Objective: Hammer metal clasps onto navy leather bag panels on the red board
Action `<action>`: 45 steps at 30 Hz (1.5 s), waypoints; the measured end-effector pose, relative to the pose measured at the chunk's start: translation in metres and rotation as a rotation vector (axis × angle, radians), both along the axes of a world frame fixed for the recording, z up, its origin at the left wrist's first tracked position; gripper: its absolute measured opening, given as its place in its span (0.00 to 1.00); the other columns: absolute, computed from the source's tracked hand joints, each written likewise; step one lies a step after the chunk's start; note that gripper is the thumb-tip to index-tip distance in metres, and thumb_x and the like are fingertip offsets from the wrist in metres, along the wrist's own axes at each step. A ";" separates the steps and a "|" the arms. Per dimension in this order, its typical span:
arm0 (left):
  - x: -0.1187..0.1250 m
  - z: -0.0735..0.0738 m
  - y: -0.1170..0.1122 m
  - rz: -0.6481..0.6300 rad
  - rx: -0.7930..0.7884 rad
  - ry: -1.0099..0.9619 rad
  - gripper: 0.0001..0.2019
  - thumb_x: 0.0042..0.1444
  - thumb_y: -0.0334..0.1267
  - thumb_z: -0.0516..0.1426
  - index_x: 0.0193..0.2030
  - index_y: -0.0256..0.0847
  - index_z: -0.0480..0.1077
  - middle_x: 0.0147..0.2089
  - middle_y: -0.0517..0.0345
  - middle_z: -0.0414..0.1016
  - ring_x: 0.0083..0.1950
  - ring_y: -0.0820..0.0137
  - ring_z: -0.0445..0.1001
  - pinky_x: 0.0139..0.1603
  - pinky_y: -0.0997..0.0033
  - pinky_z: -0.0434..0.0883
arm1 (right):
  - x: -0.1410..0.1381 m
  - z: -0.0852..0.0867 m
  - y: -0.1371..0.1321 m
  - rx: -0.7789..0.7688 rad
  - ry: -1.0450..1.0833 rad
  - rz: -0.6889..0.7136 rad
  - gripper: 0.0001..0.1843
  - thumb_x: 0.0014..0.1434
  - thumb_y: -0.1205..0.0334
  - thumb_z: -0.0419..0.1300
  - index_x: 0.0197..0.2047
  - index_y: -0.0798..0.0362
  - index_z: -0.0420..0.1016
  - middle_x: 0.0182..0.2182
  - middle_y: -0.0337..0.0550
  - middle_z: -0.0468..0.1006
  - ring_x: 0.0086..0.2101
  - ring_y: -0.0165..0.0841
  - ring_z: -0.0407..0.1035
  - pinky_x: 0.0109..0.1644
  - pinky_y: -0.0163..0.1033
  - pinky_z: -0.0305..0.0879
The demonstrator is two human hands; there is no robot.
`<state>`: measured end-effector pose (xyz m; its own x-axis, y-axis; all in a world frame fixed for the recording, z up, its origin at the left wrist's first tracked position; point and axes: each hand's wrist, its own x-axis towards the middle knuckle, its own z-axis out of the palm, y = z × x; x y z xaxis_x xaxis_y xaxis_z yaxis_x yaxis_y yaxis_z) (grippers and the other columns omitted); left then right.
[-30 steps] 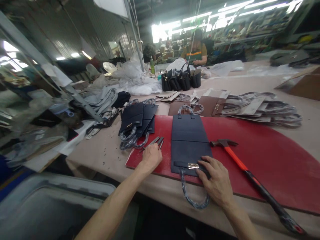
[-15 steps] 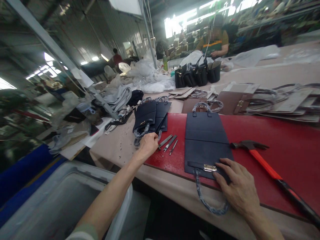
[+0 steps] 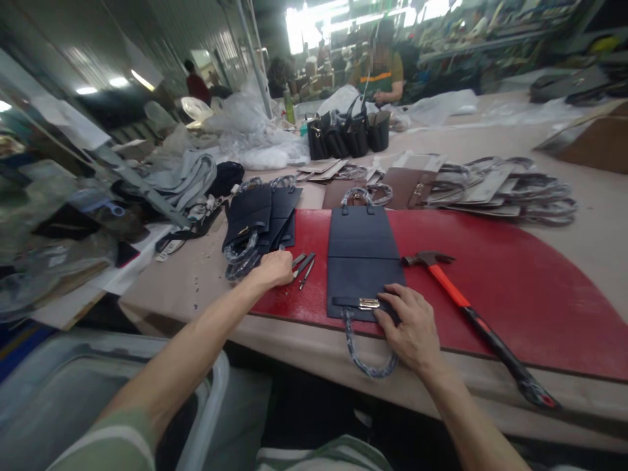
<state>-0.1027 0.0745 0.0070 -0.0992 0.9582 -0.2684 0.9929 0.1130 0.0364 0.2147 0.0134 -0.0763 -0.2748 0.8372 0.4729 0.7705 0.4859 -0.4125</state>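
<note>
Where the red board runs along the worktop's near edge, one navy bag panel lies flat with two wrapped handles, the nearer reaching past the board's near edge; the right hand rests on its near right corner, fingers loosely spread beside one gold clasp. One hammer lies aslant to the right, its head just beside the panel and its grip end past the board's near edge. At the board's left end the left hand is curled, and I cannot tell whether it grips anything; three slim metal tools lie next to it. Beyond, overlapped navy panels, too bunched to count, cover the board's far left corner; past its far edge lie taupe panels, and farther off stand four black bags. Beige sheeting covers the worktop, with a grey bin below its near left corner, crumpled plastic toward its far left and a co-worker across it. Since a second ago, the left hand has shifted left off the tools, while the right keeps its corner.
</note>
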 end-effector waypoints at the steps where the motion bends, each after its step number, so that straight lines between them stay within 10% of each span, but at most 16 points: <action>1: -0.004 0.001 -0.002 -0.012 0.003 -0.012 0.11 0.50 0.34 0.60 0.40 0.32 0.77 0.44 0.33 0.80 0.48 0.51 0.80 0.44 0.64 0.73 | 0.000 0.000 0.000 -0.005 0.001 0.001 0.12 0.64 0.57 0.58 0.48 0.51 0.76 0.53 0.49 0.75 0.53 0.46 0.67 0.58 0.54 0.61; 6: -0.031 0.007 -0.015 -0.014 0.101 -0.146 0.08 0.57 0.36 0.54 0.39 0.37 0.73 0.38 0.48 0.79 0.40 0.60 0.78 0.39 0.68 0.70 | 0.000 0.000 -0.001 -0.006 0.027 0.012 0.12 0.63 0.57 0.59 0.48 0.51 0.76 0.53 0.48 0.75 0.54 0.46 0.66 0.59 0.53 0.61; 9: -0.038 0.001 -0.028 0.069 0.260 -0.604 0.11 0.56 0.43 0.56 0.39 0.36 0.71 0.35 0.52 0.78 0.37 0.62 0.78 0.40 0.66 0.72 | -0.001 0.002 -0.001 -0.003 0.031 0.014 0.12 0.63 0.57 0.59 0.48 0.51 0.76 0.53 0.49 0.75 0.54 0.46 0.66 0.59 0.54 0.60; 15: 0.012 -0.034 -0.062 0.132 0.497 -1.360 0.16 0.58 0.44 0.61 0.48 0.36 0.70 0.45 0.48 0.79 0.48 0.62 0.80 0.50 0.64 0.74 | -0.003 0.004 -0.002 -0.003 0.014 0.009 0.12 0.63 0.58 0.60 0.48 0.52 0.76 0.53 0.49 0.75 0.54 0.46 0.66 0.59 0.54 0.61; 21: 0.055 -0.055 -0.081 0.035 0.570 -1.293 0.12 0.63 0.38 0.57 0.52 0.38 0.70 0.51 0.47 0.78 0.53 0.62 0.79 0.53 0.64 0.75 | -0.002 0.003 -0.002 0.001 0.009 0.007 0.13 0.63 0.58 0.59 0.48 0.52 0.76 0.53 0.50 0.75 0.54 0.47 0.66 0.58 0.54 0.62; 35: 0.050 -0.071 -0.088 -0.036 0.613 -1.149 0.08 0.61 0.36 0.58 0.47 0.38 0.72 0.51 0.47 0.77 0.51 0.63 0.77 0.54 0.63 0.75 | 0.001 0.013 -0.020 -0.024 -0.142 -0.147 0.22 0.62 0.52 0.58 0.54 0.55 0.72 0.55 0.60 0.71 0.51 0.54 0.67 0.50 0.56 0.65; 45: 0.055 -0.055 -0.082 0.069 0.550 -1.304 0.09 0.62 0.39 0.57 0.46 0.38 0.72 0.50 0.47 0.79 0.49 0.63 0.79 0.52 0.64 0.75 | 0.004 0.027 -0.060 -0.454 -0.143 -0.423 0.13 0.58 0.48 0.57 0.37 0.47 0.73 0.25 0.46 0.79 0.23 0.43 0.71 0.27 0.44 0.57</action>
<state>-0.0473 -0.0076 -0.0484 -0.1240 0.9723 0.1980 0.2068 -0.1698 0.9635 0.2191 -0.0470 -0.0495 0.0897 0.9956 0.0286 0.9203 -0.0718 -0.3846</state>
